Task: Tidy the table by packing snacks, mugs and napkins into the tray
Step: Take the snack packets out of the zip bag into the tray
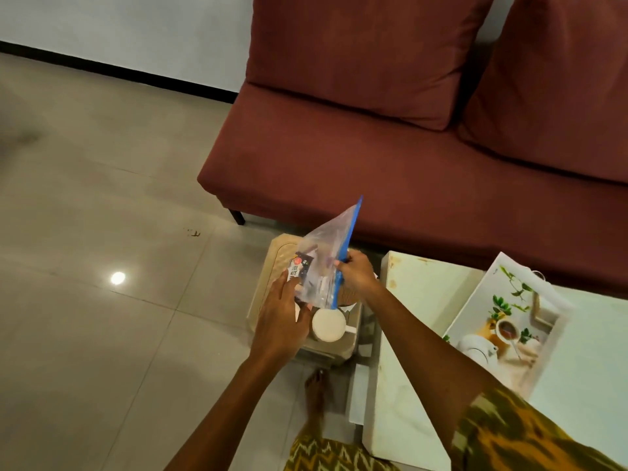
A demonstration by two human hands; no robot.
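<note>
A maroon sofa with two back cushions fills the upper right, standing on a pale tiled floor. Just in front of it, at the lower right, is a white table, and on it lies the tray, a white rectangle printed with a teapot, a cup and green leaves, with nothing loaded on it. To the left of the table, touching or nearly touching its side, stands a low beige plastic stool. Above the stool the person holds up a clear zip bag with a blue closure strip, tilted so one corner points towards the sofa. The right hand has its fingers clamped on the blue strip at the bag's right edge. The left hand takes the bag's lower left side, thumb across the front and fingers behind, pinching it. Under the bag, on the stool, sits a white mug, its handle pointing right. Inside the bag a dark snack packet shows through the plastic.
</note>
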